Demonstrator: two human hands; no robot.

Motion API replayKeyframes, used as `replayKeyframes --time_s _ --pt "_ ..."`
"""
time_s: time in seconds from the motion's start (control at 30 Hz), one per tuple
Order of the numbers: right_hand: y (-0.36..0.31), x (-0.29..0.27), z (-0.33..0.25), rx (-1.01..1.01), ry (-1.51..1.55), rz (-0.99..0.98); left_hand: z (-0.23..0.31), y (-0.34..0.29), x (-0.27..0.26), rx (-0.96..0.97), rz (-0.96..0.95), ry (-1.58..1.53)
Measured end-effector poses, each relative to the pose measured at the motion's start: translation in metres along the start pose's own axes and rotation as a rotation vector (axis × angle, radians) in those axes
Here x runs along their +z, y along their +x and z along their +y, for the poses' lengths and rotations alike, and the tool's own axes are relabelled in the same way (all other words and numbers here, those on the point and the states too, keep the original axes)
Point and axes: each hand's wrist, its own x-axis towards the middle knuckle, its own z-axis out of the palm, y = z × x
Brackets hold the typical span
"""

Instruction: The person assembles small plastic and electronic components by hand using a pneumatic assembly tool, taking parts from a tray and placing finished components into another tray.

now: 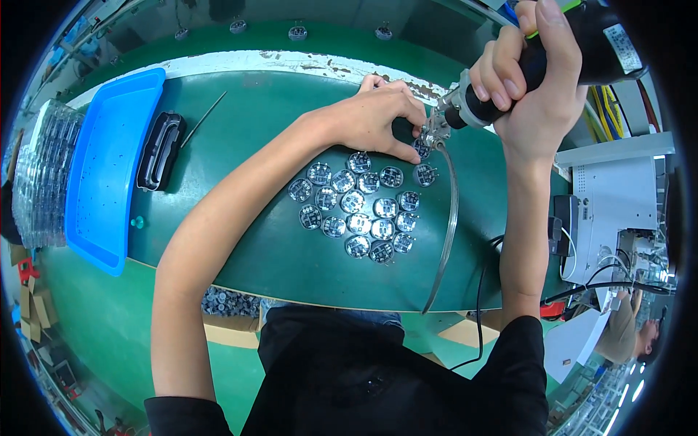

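My right hand [536, 98] is wrapped round a black electric screwdriver [596, 47], held at a tilt. Its metal nose [436, 131] points down to the left, and a clear feed tube [452, 211] curves from it toward the table's front edge. Under the nose sits a small round circuit-board part [420, 150], partly hidden. My left hand [371, 120] pinches that part between thumb and fingers, close to the nose. Several similar round parts [352, 200] lie in a loose cluster on the green tabletop [283, 254], below my left hand.
On the left stand a blue tray [113, 167], a black moulded holder [161, 151], a thin rod [203, 118] and stacked clear plastic trays [45, 174]. A white machine [611, 211] with cables is at the right. More round parts [297, 33] sit beyond the white ledge [269, 62].
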Motion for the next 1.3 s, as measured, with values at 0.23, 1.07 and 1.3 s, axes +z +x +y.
replayKeyframes --time_s 0.23,1.07,1.3 --pt "0.017 -0.069 -0.029 -0.140 0.245 -0.628 0.002 0.003 -0.002 -0.048 -0.022 -0.071" --pt "0.009 -0.056 0.011 -0.087 0.067 -0.460 0.001 -0.001 -0.002 -0.040 0.019 -0.060" --pt "0.010 -0.057 0.009 -0.089 0.062 -0.442 0.002 0.000 -0.002 -0.044 0.012 -0.055"
